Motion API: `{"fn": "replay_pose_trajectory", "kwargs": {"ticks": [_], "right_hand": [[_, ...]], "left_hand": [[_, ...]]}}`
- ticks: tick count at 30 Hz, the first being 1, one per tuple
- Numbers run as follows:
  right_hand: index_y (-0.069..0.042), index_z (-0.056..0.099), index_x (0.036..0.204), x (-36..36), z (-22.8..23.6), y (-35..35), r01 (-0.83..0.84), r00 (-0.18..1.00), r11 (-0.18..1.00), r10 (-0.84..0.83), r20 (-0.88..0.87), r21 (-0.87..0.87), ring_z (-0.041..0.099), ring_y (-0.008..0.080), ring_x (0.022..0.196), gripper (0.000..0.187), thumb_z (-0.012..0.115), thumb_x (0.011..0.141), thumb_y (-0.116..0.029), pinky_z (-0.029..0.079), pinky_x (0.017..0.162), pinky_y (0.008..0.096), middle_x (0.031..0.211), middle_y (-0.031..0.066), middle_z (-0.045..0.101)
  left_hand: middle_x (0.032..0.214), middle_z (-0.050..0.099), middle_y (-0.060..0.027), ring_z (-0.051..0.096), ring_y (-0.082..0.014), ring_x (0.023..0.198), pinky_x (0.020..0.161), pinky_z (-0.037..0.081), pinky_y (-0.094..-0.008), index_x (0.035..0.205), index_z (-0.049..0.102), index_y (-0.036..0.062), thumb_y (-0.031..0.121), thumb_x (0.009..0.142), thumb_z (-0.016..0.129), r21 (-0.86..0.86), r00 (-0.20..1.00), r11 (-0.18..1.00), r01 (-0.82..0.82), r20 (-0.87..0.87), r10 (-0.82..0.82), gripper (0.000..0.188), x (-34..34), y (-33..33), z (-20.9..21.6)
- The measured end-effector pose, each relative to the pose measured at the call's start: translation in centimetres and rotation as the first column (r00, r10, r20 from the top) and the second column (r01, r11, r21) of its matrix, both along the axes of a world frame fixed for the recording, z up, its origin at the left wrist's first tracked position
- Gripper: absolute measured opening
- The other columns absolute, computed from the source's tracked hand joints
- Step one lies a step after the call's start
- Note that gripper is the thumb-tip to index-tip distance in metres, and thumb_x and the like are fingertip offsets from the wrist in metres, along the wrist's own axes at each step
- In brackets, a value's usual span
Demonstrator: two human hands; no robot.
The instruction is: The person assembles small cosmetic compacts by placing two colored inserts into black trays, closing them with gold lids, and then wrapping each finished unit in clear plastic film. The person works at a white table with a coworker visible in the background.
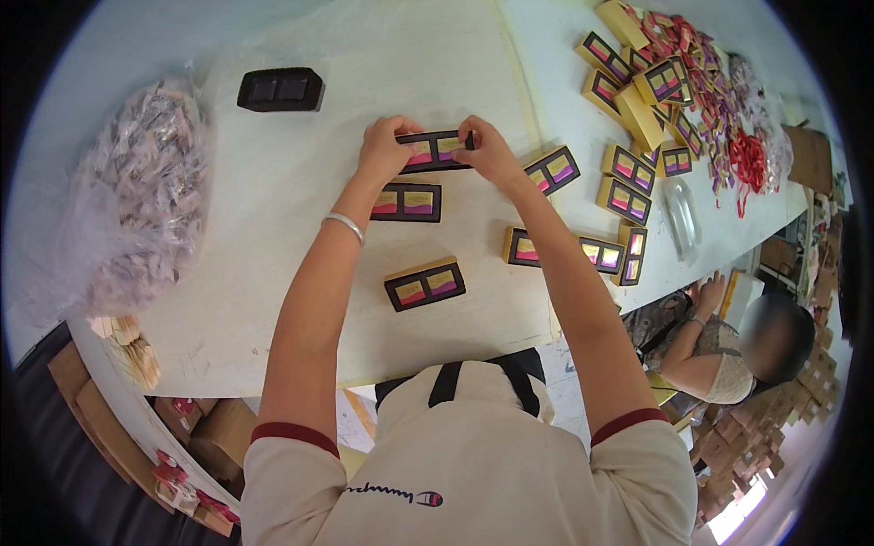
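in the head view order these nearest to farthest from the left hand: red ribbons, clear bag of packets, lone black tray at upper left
1. Lone black tray: up and left of the left hand
2. Clear bag of packets: farther left
3. Red ribbons: far right

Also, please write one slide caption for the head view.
Left hand and right hand hold a black tray of packets over a white table, near filled boxes.
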State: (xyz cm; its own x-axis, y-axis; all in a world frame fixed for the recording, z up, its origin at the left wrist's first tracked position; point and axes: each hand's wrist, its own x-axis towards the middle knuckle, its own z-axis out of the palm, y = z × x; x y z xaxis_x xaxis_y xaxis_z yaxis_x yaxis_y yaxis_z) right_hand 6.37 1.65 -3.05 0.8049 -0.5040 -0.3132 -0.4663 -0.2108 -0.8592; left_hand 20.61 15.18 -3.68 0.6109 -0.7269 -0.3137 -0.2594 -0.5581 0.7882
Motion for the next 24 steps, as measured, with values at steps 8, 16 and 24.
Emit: {"fn": "replay_pose_trajectory", "kwargs": {"ticks": [8,16,24], "right_hand": [[-0.006,0.053,0.086,-2.4,2.2,2.5,0.234,0.957,0.911,-0.156,0.244,-0.340,0.053,0.0358,0.083,0.011,0.060,0.077,-0.007,0.045,0.073,0.0417,0.089,0.0165,0.050],[-0.006,0.048,0.116,-18.8,5.1,6.1,0.248,0.955,0.727,-0.295,0.035,-0.640,0.046,0.0373,0.108,0.047,0.067,0.073,-0.012,0.038,0.090,0.0439,0.121,0.0195,0.044],[-0.004,0.045,0.120,-18.0,4.5,-9.6,0.435,0.870,0.453,-0.434,0.233,-0.778,0.040,0.0414,0.118,0.055,0.069,0.071,-0.015,0.035,0.097,0.0461,0.132,0.0263,0.035]], "left_hand": [[0.118,0.052,-0.0095,0.046,-0.0210,0.110,0.093,0.039,-0.0320,0.123,0.051,0.0062,0.029,0.084,0.065,-0.258,0.979,0.960,-0.112,-0.196,0.061,0.048,0.5,3.0,0.3],[0.141,0.029,-0.0179,0.024,-0.0338,0.131,0.107,0.021,-0.0448,0.139,0.027,0.0077,0.017,0.075,0.068,-0.050,0.951,0.987,0.155,0.277,-0.135,0.077,-6.7,13.6,3.4],[0.138,0.029,-0.0249,0.025,-0.0394,0.130,0.106,0.016,-0.0534,0.142,0.023,0.0115,0.027,0.075,0.069,0.165,0.885,0.985,0.051,0.449,-0.121,0.082,-13.2,12.1,2.0]]}}
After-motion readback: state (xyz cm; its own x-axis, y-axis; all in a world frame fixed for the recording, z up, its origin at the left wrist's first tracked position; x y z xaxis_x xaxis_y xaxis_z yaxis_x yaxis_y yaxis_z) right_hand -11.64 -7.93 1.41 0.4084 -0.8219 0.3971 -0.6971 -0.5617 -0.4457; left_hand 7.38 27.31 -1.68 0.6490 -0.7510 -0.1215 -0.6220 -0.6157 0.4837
